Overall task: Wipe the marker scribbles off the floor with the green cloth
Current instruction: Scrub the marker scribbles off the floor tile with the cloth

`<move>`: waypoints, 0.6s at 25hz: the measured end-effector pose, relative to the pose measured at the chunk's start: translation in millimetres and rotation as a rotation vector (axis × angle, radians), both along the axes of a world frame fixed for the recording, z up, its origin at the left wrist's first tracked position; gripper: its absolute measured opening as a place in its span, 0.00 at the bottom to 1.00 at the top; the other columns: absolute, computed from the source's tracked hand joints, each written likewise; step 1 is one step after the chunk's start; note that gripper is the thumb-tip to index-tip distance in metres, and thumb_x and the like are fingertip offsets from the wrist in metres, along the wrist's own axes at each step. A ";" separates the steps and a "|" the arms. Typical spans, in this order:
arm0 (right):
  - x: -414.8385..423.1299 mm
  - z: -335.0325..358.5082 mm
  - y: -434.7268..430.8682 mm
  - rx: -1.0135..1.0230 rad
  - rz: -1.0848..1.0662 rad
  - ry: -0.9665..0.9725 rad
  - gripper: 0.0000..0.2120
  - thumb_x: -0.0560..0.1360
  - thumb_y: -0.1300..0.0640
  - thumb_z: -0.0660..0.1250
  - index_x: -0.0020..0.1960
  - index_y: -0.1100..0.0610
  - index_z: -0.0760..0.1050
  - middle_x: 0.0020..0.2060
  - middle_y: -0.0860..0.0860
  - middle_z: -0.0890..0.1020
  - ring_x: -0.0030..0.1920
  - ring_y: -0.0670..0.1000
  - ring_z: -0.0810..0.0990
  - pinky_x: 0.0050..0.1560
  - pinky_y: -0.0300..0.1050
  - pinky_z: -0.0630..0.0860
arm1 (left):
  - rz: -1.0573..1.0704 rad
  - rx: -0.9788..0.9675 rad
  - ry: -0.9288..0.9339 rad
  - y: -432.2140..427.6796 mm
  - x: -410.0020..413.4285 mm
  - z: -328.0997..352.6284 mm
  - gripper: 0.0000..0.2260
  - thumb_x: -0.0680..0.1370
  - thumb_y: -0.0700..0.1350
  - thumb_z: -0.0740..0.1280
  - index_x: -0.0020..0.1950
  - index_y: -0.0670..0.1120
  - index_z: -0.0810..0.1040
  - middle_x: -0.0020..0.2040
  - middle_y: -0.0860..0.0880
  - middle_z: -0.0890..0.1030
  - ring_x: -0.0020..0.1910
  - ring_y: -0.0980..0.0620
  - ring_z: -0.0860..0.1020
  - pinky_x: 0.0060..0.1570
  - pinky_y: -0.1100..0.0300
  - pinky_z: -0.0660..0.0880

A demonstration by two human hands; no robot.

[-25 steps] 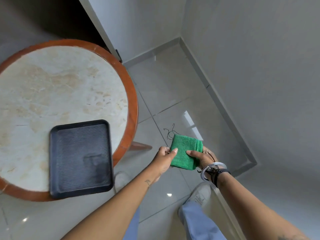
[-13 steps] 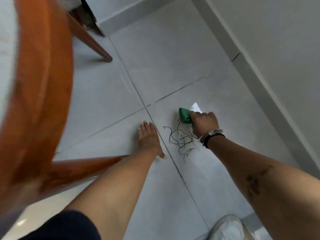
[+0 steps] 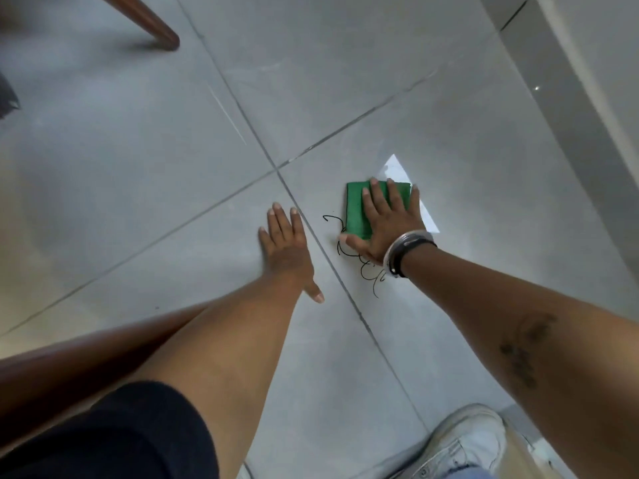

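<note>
The folded green cloth lies flat on the grey floor tile, just right of where the grout lines cross. My right hand presses down on it with fingers spread, covering most of it. Black marker scribbles run from the cloth's left edge down under my right wrist, partly hidden by the hand. My left hand rests flat on the neighbouring tile to the left, fingers apart, holding nothing.
A wooden table leg stands at the top left and another wooden leg slants across the bottom left. The wall's skirting runs along the right. My white shoe is at the bottom right.
My right hand went from gripping the bunched cloth above the scribbles to pressing it flat on the floor, over the scribbles' upper part. The view dropped closer to the floor.
</note>
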State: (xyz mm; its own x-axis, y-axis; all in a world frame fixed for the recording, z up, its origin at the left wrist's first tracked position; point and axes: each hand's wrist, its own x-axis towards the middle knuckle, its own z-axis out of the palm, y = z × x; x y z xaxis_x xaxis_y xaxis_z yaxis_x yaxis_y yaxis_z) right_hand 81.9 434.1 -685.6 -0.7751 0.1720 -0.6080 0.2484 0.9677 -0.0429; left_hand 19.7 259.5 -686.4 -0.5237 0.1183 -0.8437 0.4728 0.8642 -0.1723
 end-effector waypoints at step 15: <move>47.3 -3.0 44.0 0.080 0.298 -0.006 0.48 0.68 0.25 0.36 0.79 0.55 0.42 0.80 0.53 0.46 0.79 0.53 0.43 0.70 0.58 0.25 | 0.010 -0.020 -0.067 0.2 -8.0 -5.2 0.80 0.45 0.66 0.80 0.67 0.38 0.19 0.69 0.31 0.22 0.70 0.33 0.25 0.72 0.36 0.36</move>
